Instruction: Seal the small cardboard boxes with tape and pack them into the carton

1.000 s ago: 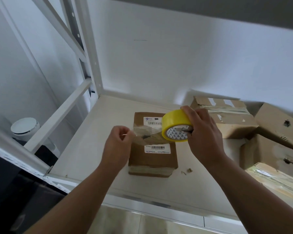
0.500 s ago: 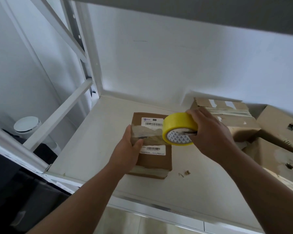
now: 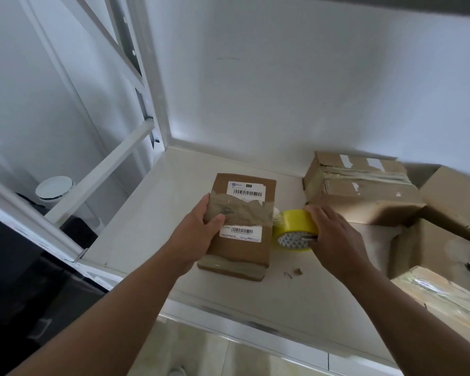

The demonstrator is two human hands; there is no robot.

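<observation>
A small brown cardboard box (image 3: 242, 248) with two barcode labels lies on the white shelf (image 3: 152, 213). A band of clear tape crosses its top between the labels. My left hand (image 3: 198, 232) grips the box's left edge, thumb pressing on the tape. My right hand (image 3: 334, 234) holds a yellow tape roll (image 3: 293, 232) low against the box's right side, and a short stretch of tape runs from the roll to the box.
Several larger cardboard boxes (image 3: 364, 191) stand at the right of the shelf, one (image 3: 440, 256) near my right forearm. Small cardboard scraps (image 3: 293, 272) lie in front of the box. A white shelf frame (image 3: 98, 172) rises at the left, with a round white lid (image 3: 55, 185) beyond it.
The roll has travelled rightward across the box top and down its right side, laying tape. My left hand went from pinching the tape end to gripping the box's left edge.
</observation>
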